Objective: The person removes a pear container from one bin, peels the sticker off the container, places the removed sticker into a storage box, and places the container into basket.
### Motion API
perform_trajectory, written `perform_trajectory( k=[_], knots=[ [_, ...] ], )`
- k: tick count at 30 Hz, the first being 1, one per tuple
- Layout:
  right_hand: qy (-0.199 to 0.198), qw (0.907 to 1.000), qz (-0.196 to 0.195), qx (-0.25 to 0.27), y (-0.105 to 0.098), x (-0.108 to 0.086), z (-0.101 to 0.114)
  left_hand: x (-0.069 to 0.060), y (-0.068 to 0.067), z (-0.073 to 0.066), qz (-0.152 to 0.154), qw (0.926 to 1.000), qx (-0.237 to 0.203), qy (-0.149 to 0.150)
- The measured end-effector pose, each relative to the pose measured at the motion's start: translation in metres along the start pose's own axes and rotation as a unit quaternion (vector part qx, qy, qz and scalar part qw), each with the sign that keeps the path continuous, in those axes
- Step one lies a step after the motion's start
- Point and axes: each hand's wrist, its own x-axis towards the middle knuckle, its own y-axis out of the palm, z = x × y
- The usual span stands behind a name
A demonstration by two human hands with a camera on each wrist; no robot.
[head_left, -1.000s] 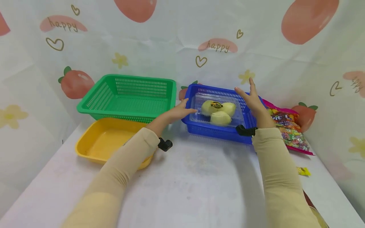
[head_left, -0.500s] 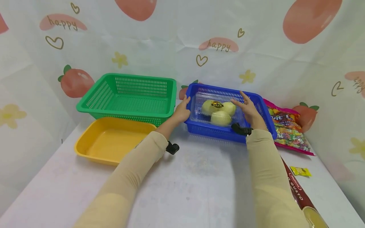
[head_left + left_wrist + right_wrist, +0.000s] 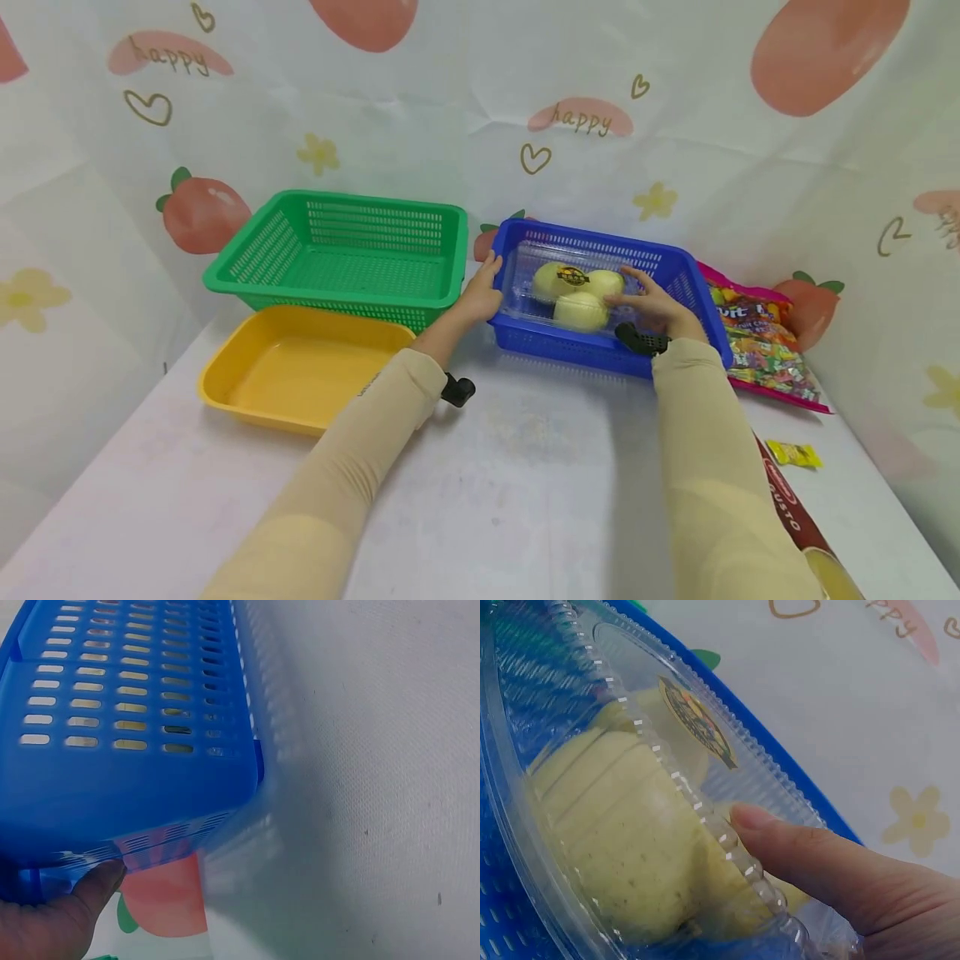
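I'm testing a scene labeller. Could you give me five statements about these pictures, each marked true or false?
1. The clear container lies inside the blue basket. True.
2. It holds five fruits. False: three pale fruits show.
3. The yellow tray stands in front of the green basket. True.
4. The blue basket stands left of the green basket. False: it stands to the right.
5. Both hands are at the yellow tray. False: the right hand is at the clear container, the left hand at the blue basket's left end.
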Motion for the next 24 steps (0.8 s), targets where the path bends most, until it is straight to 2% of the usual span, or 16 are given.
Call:
perform_trajectory(
  k=[5, 7, 14, 20, 24],
  knots=[
    [0.011, 0.9996, 0.026, 0.001, 0.0, -0.0029, 0.0, -0.0009, 0.0014, -0.0003, 0.0, 1.0, -0.005, -0.007],
    [0.006, 0.9996, 0.029, -0.004, 0.0003, -0.0043, 0.0009, -0.0005, 0.0017, 0.0, -0.004, 0.9999, -0.007, -0.007],
    [-0.027, 0.9979, 0.051, 0.029, -0.0012, -0.006, -0.0004, 0.0001, 0.0022, 0.0009, -0.008, 1.0, 0.001, -0.006],
    [-0.044, 0.9974, 0.04, 0.04, -0.0019, -0.0089, -0.0003, 0.0002, 0.002, 0.0004, -0.008, 0.9999, 0.001, -0.008],
    [-0.04, 0.9965, 0.02, 0.071, -0.0025, -0.0101, 0.0048, -0.0001, 0.0013, -0.0003, -0.002, 1.0, -0.001, -0.006]
  ],
)
